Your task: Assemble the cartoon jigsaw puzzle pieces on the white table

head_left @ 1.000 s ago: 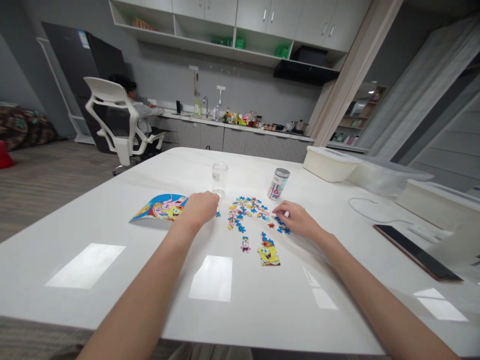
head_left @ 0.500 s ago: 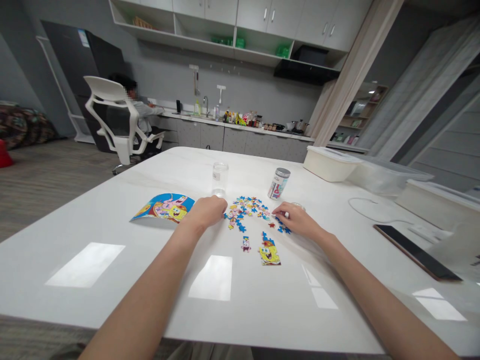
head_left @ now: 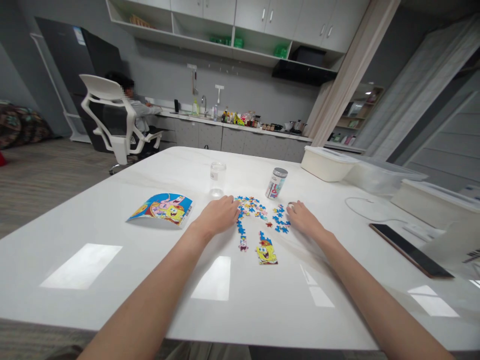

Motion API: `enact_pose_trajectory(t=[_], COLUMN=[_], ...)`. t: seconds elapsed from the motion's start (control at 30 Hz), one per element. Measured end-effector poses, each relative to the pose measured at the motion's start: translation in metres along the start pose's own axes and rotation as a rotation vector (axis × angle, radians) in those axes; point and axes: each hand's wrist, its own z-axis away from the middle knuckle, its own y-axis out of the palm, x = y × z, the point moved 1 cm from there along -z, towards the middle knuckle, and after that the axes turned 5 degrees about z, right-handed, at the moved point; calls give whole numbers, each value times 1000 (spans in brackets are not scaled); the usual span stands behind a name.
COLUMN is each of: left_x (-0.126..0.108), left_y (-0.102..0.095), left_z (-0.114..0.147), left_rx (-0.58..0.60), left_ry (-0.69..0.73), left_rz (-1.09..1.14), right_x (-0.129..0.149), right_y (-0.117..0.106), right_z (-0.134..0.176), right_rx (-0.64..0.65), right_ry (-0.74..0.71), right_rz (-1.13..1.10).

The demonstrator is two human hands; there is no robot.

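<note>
My left hand rests over the left edge of a pile of loose jigsaw pieces, fingers stretched forward and partly covering some. My right hand lies at the pile's right side, fingers apart, beside several blue pieces. A small greyish edge shows by its fingertips; I cannot make out what it is. Nearer me lies a joined section with a yellow cartoon face. A small pink-and-white section is left of it. The curled picture sheet lies left of my left hand.
Behind the pieces stand an uncapped clear jar and a printed can with a silver lid. White storage boxes, a cable and a dark tablet-like slab are on the right. A person sits in a white chair at the counter.
My left hand has shifted right onto the pile's left edge, pushing pieces closer together. My right hand has moved slightly right, uncovering blue pieces, and its pinched fingers have spread. The view has shifted slightly.
</note>
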Motion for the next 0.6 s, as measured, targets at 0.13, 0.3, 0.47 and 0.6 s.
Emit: enact_pose_trajectory(t=[0.13, 0.3, 0.47, 0.6], left_x=[5, 13, 14, 13], left_y=[21, 42, 40, 37], left_z=[-5, -9, -8, -8], left_rx=[14, 69, 37, 105], left_ry=[124, 76, 49, 86], left_rz=[68, 41, 58, 122], right_x=[-7, -10, 14, 37], right_y=[16, 15, -11, -19], right_z=[-1, -1, 1, 7], right_rx=[67, 79, 52, 217], right_ry=[-194, 65, -14, -242], right_rz=[4, -47, -62, -141])
